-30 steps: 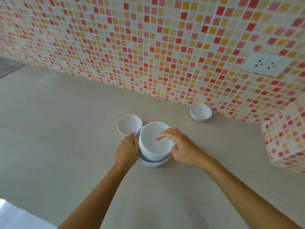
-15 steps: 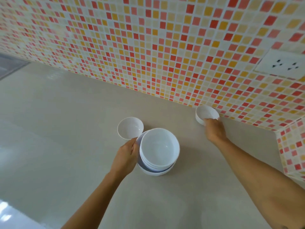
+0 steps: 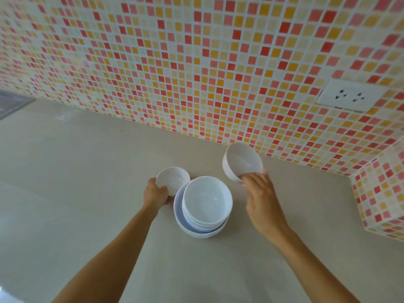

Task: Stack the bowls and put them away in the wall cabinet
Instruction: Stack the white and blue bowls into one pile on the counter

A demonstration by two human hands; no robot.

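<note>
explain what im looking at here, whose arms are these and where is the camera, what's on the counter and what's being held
No machine here: these are a person's two bare arms, filmed by one wide-angle camera worn on the head, looking forward and down. That is why the arms enter from the bottom edge and the wall seems to lean.

On the pale beige countertop stands a stack of white round bowls, several nested in a wider one. Behind runs a wall of small red, orange and cream mosaic tiles with a white power socket.

The right hand holds a small white bowl by its rim, tilted and apparently lifted off the counter. The left hand grips another small white bowl just left of the stack; whether it is off the surface I cannot tell.
</note>
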